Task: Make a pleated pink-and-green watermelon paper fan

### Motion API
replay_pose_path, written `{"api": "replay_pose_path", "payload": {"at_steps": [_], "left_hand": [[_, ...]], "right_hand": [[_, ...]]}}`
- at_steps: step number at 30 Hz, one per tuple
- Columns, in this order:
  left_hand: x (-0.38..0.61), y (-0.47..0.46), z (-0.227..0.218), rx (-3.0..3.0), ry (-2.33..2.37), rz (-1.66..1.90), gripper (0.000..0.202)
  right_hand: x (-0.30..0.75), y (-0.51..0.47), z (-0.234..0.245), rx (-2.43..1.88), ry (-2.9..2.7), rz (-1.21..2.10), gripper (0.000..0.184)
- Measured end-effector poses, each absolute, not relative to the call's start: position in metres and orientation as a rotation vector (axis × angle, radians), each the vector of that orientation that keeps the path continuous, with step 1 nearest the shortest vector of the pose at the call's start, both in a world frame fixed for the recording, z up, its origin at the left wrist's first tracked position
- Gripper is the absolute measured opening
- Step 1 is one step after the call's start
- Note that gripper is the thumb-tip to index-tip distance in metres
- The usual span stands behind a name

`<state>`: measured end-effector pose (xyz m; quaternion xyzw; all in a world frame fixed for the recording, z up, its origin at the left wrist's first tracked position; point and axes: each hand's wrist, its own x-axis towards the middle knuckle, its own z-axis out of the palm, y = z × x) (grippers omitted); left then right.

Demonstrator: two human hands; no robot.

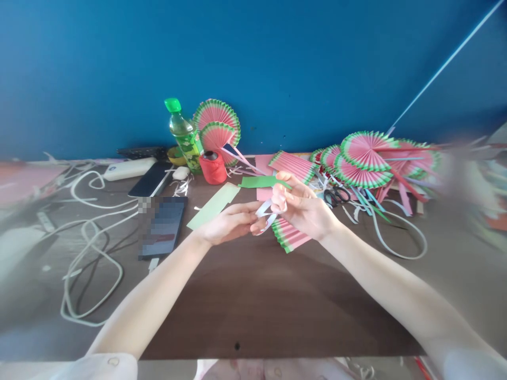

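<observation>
Over the middle of the table, my left hand (229, 222) and my right hand (303, 208) meet with fingers bent. Between them runs a thin white strip (270, 221), curled into a loop; whether it is tape or paper I cannot tell. My right fingers are pinched around one end, and my left fingertips close on the other. Just behind my right fingers is a green paper strip (255, 182). Below that hand a pleated pink paper piece with a green edge (288, 236) lies partly hidden. A pale green paper (214, 206) rests beyond my left hand.
Finished-looking pleated paper fans (366, 158) pile at the right, beside black scissors (336, 197). At the back stand a green-capped bottle (184, 134) and a red ribbon roll (213, 169). A phone (164, 227) and looping white cables (89, 237) occupy the left.
</observation>
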<state>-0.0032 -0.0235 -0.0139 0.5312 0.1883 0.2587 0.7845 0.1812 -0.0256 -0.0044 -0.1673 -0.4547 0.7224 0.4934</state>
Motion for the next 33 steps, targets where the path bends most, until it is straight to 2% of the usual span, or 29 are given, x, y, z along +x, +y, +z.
{"api": "replay_pose_path", "payload": {"at_steps": [12,16,19,24,30,33], "left_hand": [[-0.009,-0.023,-0.009,1.304,0.509,0.508,0.032],[-0.008,-0.024,-0.006,1.397,0.551,0.554,0.038],[-0.008,-0.02,-0.006,1.567,0.678,0.662,0.032],[-0.002,-0.017,-0.005,1.732,0.945,0.799,0.012],[-0.004,-0.011,-0.015,1.556,1.145,0.977,0.008],[-0.013,-0.005,-0.019,1.587,1.295,0.987,0.01]], "right_hand": [[0.183,-0.026,-0.002,-0.6,-1.4,1.544,0.039],[0.185,-0.028,0.0,-0.599,-1.405,1.497,0.034],[0.185,-0.027,0.0,-0.632,-1.326,1.446,0.028],[0.18,-0.03,-0.003,-0.731,-1.297,1.148,0.024],[0.178,-0.055,0.005,-0.732,-1.545,0.468,0.01],[0.193,-0.057,0.024,-0.785,-1.602,0.301,0.01]]}}
